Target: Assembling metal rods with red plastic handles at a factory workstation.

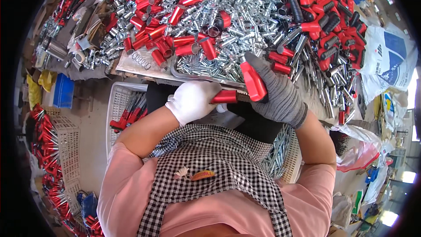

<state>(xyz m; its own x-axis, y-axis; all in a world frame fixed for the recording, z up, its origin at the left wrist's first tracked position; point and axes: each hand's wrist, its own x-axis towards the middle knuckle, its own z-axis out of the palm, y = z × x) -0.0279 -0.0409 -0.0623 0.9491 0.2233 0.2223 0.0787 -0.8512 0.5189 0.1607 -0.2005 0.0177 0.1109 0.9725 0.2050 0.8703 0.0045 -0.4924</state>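
My left hand [194,99], in a white glove, is closed around a short red sleeve [225,97]. A dark, ribbed piece [242,98] runs from the sleeve's right end toward my right hand. My right hand [281,94], in a grey knitted glove, grips a red tool body [253,82] with a pale metal tip at its upper end. Both hands are close together at the table's front edge, above my lap. Just beyond them lies a metal tray [186,76] with many thin metal pins. My fingers partly hide how the held parts meet.
Small metal fittings [250,11] heap the table, with red sleeves [175,46] at left and red-and-black handles [331,26] at right. Beside my lap is a white basket [115,101] of red-handled tools; long metal rods [277,151] lie on the other side. Slatted crates [68,142] stand farther left.
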